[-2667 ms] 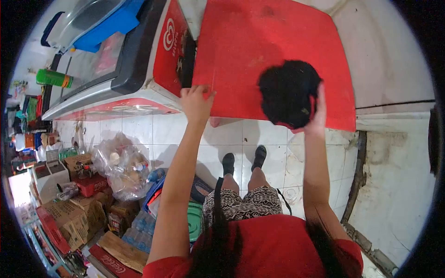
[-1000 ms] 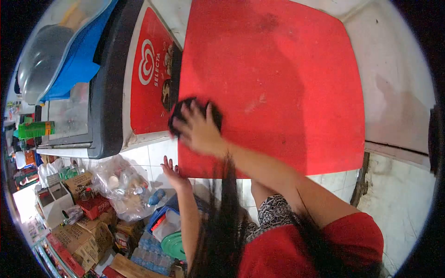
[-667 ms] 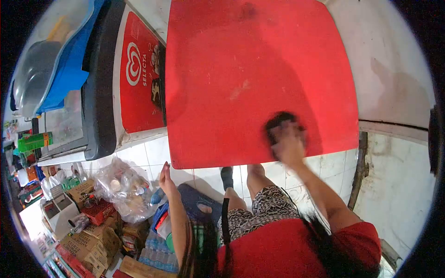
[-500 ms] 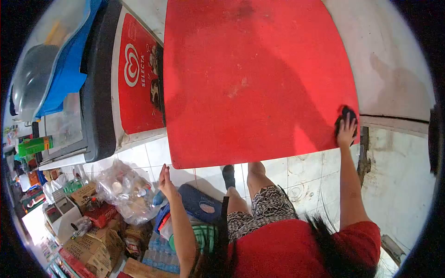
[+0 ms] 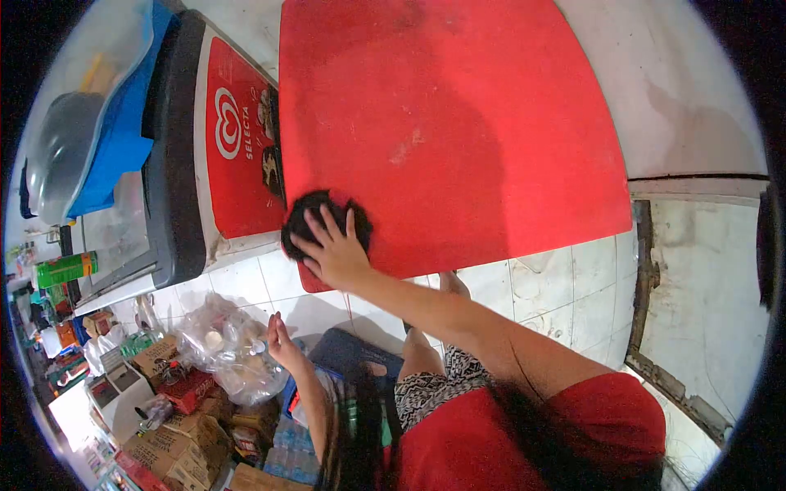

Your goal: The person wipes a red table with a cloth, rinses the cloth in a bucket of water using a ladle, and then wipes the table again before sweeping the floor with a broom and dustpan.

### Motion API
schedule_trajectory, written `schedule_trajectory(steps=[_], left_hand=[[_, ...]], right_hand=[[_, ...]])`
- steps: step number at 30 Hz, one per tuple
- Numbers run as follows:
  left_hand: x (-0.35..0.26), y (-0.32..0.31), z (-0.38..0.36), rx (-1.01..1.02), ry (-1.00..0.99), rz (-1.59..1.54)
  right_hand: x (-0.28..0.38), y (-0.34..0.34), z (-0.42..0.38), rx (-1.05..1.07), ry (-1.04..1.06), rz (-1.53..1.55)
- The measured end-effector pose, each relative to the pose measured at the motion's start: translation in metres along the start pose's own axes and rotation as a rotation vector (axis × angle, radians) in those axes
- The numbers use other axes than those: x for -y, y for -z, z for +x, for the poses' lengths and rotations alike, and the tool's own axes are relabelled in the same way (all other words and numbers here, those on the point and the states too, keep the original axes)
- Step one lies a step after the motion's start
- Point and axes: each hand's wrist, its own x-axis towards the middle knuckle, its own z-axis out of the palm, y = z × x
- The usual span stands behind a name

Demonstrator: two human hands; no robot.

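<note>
My right hand [image 5: 337, 255] lies over a black cloth [image 5: 360, 225], fingers spread, pressing it onto the red tabletop [image 5: 491, 164]. The cloth is bunched under the palm near the table's front left corner. Pale scuff marks show around the middle of the red surface. Below that corner, off the table, my left hand [image 5: 284, 345] hangs in the air with its fingers stretched out and nothing visible in it.
A chest freezer [image 5: 237, 139] with a red Selecta panel stands against the table's left side. Clear plastic bags [image 5: 221, 344], cardboard boxes [image 5: 176, 450] and wrapped bottles [image 5: 291, 450] crowd the floor at lower left. A pale wall [image 5: 679, 106] borders the right.
My right hand has swept the black cloth leftward across the tabletop, from the right front corner to the left front one. My left hand has dropped slightly.
</note>
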Motion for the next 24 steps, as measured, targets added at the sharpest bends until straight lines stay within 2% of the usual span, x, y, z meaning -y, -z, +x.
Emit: schedule_trajectory(steps=[2, 4, 6, 8, 10, 12, 13, 14, 15, 16, 17, 18, 20, 22, 24], left_hand=[[-0.014, -0.004, 0.002, -0.011, -0.041, 0.007], [-0.029, -0.021, 0.006, -0.102, -0.068, -0.16], [-0.034, -0.042, 0.015, -0.115, -0.028, -0.197], [-0.042, -0.07, 0.023, -0.181, 0.084, -0.235], [-0.034, -0.095, 0.033, -0.178, 0.08, -0.272], [-0.03, -0.117, 0.043, -0.247, 0.07, -0.237], [-0.03, -0.122, 0.044, -0.254, 0.074, -0.207], [-0.034, -0.124, 0.043, -0.268, 0.077, -0.208], [-0.04, -0.125, 0.041, -0.319, 0.055, -0.227], [-0.04, -0.124, 0.038, -0.371, 0.033, -0.244], [-0.028, -0.119, 0.036, -0.368, -0.016, -0.116], [-0.018, -0.118, 0.038, -0.365, -0.065, 0.008], [-0.047, -0.127, 0.035, -0.429, 0.053, -0.172], [-0.026, -0.127, 0.036, -0.453, 0.014, -0.244], [-0.036, -0.126, 0.034, -0.386, -0.063, -0.024]], right_hand=[[-0.009, 0.002, -0.009, 0.014, 0.064, 0.035], [-0.03, 0.013, -0.013, 0.032, 0.135, 0.062], [-0.065, 0.034, -0.004, 0.065, 0.137, -0.065], [-0.114, 0.067, 0.016, 0.073, -0.003, -0.261], [-0.169, 0.121, 0.042, 0.134, -0.179, -0.396], [-0.253, 0.149, 0.05, 0.03, -0.332, -0.556], [-0.283, 0.178, 0.057, 0.089, -0.498, -0.594], [-0.325, 0.189, 0.049, -0.02, -0.616, -0.626], [-0.352, 0.212, 0.047, 0.007, -0.756, -0.656], [-0.41, 0.217, 0.029, -0.073, -0.778, -0.761], [-0.431, 0.237, 0.029, -0.111, -1.024, -0.655], [-0.45, 0.248, 0.033, -0.166, -1.168, -0.626], [-0.477, 0.26, 0.061, -0.239, -1.426, -0.55], [-0.492, 0.253, 0.104, -0.329, -1.522, -0.527], [-0.498, 0.239, 0.156, -0.309, -1.393, -0.549]])
